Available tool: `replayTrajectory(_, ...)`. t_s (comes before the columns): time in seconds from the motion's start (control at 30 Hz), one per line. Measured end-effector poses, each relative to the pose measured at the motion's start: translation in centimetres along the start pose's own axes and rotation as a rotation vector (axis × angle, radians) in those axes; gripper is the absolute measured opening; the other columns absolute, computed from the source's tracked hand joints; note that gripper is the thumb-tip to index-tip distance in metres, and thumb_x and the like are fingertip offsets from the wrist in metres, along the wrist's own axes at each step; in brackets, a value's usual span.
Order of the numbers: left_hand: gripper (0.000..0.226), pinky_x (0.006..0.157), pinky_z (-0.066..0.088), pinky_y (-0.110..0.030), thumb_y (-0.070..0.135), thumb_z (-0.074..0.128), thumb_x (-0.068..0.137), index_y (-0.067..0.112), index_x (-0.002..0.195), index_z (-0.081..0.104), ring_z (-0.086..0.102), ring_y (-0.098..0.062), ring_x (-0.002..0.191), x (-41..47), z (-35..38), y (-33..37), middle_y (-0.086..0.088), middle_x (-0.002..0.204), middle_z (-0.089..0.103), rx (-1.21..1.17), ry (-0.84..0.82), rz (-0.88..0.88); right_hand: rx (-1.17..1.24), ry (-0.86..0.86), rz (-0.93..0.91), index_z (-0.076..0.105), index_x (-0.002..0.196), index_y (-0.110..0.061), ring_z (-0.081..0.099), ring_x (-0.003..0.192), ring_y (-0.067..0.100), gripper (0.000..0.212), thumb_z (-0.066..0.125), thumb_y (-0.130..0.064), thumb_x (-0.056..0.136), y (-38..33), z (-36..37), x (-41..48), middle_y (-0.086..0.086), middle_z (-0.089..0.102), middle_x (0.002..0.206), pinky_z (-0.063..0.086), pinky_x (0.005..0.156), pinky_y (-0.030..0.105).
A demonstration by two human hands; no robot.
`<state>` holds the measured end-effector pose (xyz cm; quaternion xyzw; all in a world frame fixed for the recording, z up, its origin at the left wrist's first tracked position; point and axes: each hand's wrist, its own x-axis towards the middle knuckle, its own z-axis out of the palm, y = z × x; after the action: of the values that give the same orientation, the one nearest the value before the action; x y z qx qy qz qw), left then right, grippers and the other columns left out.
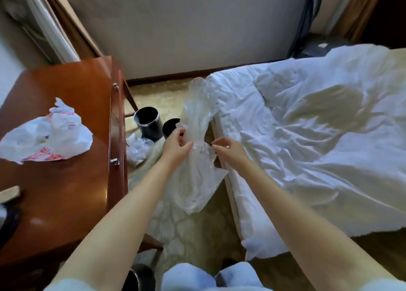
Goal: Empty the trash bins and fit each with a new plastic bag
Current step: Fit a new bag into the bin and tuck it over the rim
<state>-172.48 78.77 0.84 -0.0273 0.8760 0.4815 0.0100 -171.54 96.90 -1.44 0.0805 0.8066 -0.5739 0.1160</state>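
while i watched through the head camera, the bed (307,126) with its rumpled white sheets filled the right side of the view. a wooden desk (55,192) with two metal drawer handles stood on the left, well apart from the bed, and patterned carpet (208,225) ran between them.

the clear plastic bag (193,181) was held in the air above the carpet, just beside the bed's edge. its upper part rose toward the bed corner and its lower part hung below the hands. a white printed bag (48,137) lay crumpled on the desk top.

two black trash bins stood upright on the carpet by the desk's far corner, side by side: the left bin (148,122) in full view, the right bin (170,126) partly hidden behind the hand and the bag. a third bin (136,277) showed only in part at the bottom edge.

the left hand (175,147) had its fingers curled round the gathered neck of the clear plastic bag. the right hand (228,151) pinched the bag's edge between thumb and forefinger, just beside that neck. crumpled clear plastic (137,150) lay on the carpet near the left bin's base.
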Motion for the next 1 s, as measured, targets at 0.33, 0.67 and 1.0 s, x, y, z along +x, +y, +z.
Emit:
replayTrajectory(0.33,0.039,0.067,0.043,-0.023,0.01,0.061,0.088,0.012,0.125,0.051,0.051,-0.01,0.073,20.5,-4.0,-2.4,0.0,0.085,0.054,-0.016,0.126,-0.004,-0.117,-0.294,-0.028,0.053,0.133,-0.019,0.061,0.105,0.014,0.079,0.078,-0.058,0.069,-6.8,4.3,21.3,0.002,0.061,0.119,0.053,0.078,0.023)
replayTrajectory(0.67,0.037,0.068,0.046,-0.032,0.013,0.063,0.087,0.014,0.123,0.054,0.053,-0.015,0.072,41.1,-7.2,-4.7,-0.003,0.077,0.055,-0.032,0.077,0.008,-0.298,-0.134,-0.096,0.051,0.074,-0.025,0.051,0.068,0.008,0.026,0.075,-0.031,0.083,-13.3,8.7,39.8,-0.009,0.053,0.073,0.04,0.063,0.021)
replayTrajectory(1.0,0.041,0.073,0.04,-0.022,0.012,0.06,0.088,0.011,0.129,0.054,0.053,-0.011,0.08,56.0,-4.5,-11.3,0.011,0.08,0.054,0.127,0.047,-0.145,-0.37,-0.093,-0.088,0.058,0.088,-0.008,0.056,0.08,0.024,0.013,0.061,-0.02,0.093,-10.4,10.8,58.8,0.009,0.061,0.086,0.033,0.055,0.017)
